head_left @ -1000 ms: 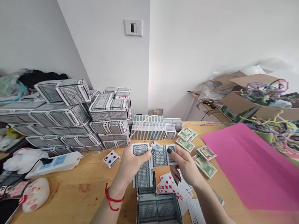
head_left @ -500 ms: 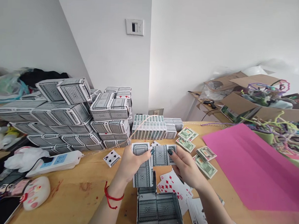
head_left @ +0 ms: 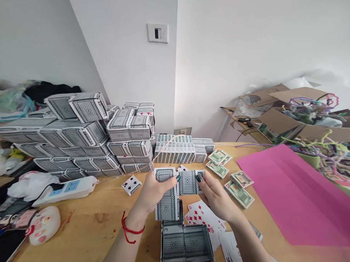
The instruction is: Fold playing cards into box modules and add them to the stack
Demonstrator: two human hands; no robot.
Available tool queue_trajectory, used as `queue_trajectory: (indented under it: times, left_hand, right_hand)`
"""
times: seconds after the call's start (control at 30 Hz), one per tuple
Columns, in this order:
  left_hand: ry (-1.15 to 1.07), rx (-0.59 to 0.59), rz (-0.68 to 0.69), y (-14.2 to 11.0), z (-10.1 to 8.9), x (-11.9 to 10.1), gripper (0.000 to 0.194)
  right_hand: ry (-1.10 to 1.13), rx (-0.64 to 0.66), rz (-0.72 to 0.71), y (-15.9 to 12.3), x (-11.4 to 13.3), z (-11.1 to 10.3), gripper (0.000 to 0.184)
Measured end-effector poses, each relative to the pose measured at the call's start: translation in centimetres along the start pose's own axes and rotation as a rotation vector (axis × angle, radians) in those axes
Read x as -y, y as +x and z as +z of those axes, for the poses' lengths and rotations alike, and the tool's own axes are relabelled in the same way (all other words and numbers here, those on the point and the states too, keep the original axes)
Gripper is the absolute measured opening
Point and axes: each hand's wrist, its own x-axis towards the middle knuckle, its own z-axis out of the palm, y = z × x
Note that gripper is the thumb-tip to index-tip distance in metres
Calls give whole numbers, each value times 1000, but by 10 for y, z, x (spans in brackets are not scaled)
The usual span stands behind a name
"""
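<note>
Patterned grey-backed playing cards (head_left: 168,202) are held up in front of me, joined or overlapping in an L shape. My left hand (head_left: 155,192) is closed on the upright part, its thumb across the inner corner. At the other end, my right hand (head_left: 217,192) pinches the sideways part (head_left: 187,182) between thumb and fingers. How the pieces are fastened is hidden. Below them stands an open box made of folded cards (head_left: 187,245), with another card piece behind it partly covered. Loose face-up cards (head_left: 203,217) lie to its right, under my right forearm.
Stacked card-built blocks (head_left: 73,132) rise at the left and back. Green card decks (head_left: 238,193) lie right of my hands, beside a pink sheet (head_left: 299,198). A power strip (head_left: 68,190) and a white round toy (head_left: 44,225) sit at left. Cardboard boxes (head_left: 282,122) hold yarn at right.
My right fingers have shifted slightly left along the end of the sideways card piece. My left hand keeps its hold, and the view has moved a little.
</note>
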Motion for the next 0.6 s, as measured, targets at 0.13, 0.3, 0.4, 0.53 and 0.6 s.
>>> queue_trajectory:
  times: [0.13,0.3,0.4,0.53,0.6]
  left_hand:
    - [-9,19,-22,0,-1,1,8]
    - [3,52,-10,0,-5,1,6]
    - [15,56,-14,-1,-4,0,11]
    - [28,44,-33,-1,1,-3,25]
    - [51,23,-34,-1,2,-4,22]
  right_hand:
    - [-84,-11,-23,1,-2,1,32]
    - [-102,5,-41,2,-8,5,32]
    - [-87,28,-8,1,-6,6,31]
    - [-78,-22,-59,2,1,3,28]
    - [11,-78,-100,5,2,1,26]
